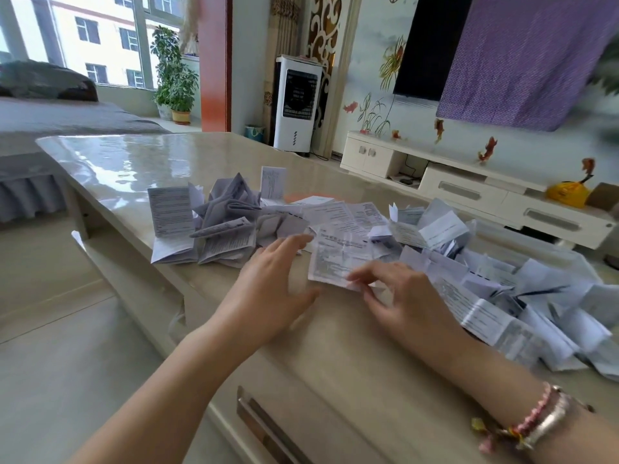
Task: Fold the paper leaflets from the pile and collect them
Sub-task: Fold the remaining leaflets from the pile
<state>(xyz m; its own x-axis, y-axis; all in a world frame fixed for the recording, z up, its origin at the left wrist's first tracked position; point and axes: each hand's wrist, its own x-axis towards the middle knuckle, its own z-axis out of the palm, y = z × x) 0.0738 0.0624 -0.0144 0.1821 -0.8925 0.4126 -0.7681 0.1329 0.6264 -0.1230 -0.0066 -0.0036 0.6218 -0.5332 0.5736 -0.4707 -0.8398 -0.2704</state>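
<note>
White printed leaflet (338, 259), text too blurred to read, pinched by right hand (398, 296); left hand (268, 289) relaxed beside it.

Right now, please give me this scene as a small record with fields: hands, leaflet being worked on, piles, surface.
left hand: left hand, fingers straight, beside the sheet
right hand: right hand pinches the near edge of the flat leaflet
folded heap: folded leaflets, at the left
loose pile: unfolded pile, at the right
surface: glossy table
</note>
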